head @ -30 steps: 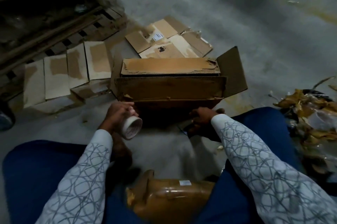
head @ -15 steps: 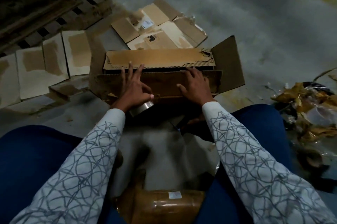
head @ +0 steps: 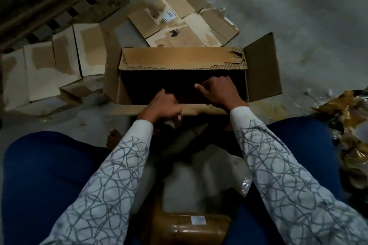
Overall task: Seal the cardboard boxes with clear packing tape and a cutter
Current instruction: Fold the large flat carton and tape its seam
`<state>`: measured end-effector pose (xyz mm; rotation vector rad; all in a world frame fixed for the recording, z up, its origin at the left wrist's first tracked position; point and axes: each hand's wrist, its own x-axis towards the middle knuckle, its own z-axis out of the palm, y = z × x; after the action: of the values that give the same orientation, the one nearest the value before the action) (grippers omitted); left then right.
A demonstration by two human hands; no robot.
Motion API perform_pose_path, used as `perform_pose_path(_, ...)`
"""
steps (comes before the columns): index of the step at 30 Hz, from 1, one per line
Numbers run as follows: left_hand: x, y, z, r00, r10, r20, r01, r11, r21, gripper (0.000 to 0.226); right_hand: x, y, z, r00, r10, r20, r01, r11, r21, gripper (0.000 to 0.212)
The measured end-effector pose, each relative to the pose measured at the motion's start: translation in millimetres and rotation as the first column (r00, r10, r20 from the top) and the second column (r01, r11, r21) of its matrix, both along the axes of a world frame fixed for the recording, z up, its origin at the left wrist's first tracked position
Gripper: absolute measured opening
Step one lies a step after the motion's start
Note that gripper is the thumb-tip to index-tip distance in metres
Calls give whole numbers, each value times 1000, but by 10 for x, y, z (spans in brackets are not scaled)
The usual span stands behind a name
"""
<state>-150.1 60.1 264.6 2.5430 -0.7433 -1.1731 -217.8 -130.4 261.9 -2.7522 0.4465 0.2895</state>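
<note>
- The cardboard box (head: 179, 59) is set on the floor (head: 298, 15) ahead of the knees, its top open and its right flap turned outward.
- The left hand (head: 163, 103) is laid at the near flap (head: 203, 110), its grip curled round a pale tape roll (head: 170, 123) that is mostly hidden beneath it.
- The right hand (head: 217, 93) is held over the dark opening by the near wall, fingers bent; whether its grip holds anything cannot be told.
- Flattened cardboard sheets (head: 49, 65) are spread beyond the box.

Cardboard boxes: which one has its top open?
The upright middle box, flaps spread, dark inside; the left sheet and labelled sheet behind lie flat.
</note>
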Motion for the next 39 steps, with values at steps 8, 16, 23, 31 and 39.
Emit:
perform_pose_path(8,-118,351,-372,717,552,-426,-649,752,-118,17,288,-36,-348,984,-60,-171,113,940,322,41)
perform_pose_path(16,-10,557,-531,465,594,-656,-861,475,-180,20,1268,-110,-684,984,140,-107,-123,981,153,79)
perform_pose_path(23,71,793,-559,17,921,-389,-900,-156,-407,41,1884,-170,-585,987,160,-20,-160,987,27,79)
perform_pose_path(31,371,705,-503,243,690,-682,-964,96,-246,79,1822,-1,-537,991,127,-28,-124,988,92,72)
perform_pose_path(39,306,779,-483,491,614,-618,-864,434,-254,37,525,-924,-431,968,-234,-89,241,967,77,74)
